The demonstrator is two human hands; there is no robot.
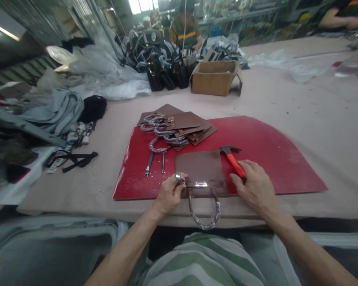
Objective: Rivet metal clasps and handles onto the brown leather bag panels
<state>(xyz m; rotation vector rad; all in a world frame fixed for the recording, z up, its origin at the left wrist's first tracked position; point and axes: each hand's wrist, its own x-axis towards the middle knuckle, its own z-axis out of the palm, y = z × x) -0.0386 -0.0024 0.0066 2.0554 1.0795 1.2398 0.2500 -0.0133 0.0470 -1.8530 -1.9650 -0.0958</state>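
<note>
A brown bag panel lies flat at the front edge of a red board. Its metal clasp plate faces up, and its plastic-wrapped handle hangs over the table edge toward me. At the panel's lower left corner, my left hand pinches a short silver metal piece with a round end; its exact kind is unclear. My right hand closes around the red handle of a claw hammer, whose dark head rests by the panel's upper right corner.
Brown panels with wrapped handles are piled behind. Two slim metal tools, one a forked tool, lie left of the panel. A cardboard box, black bags and plastic wrap stand farther back. Co-workers sit across the table.
</note>
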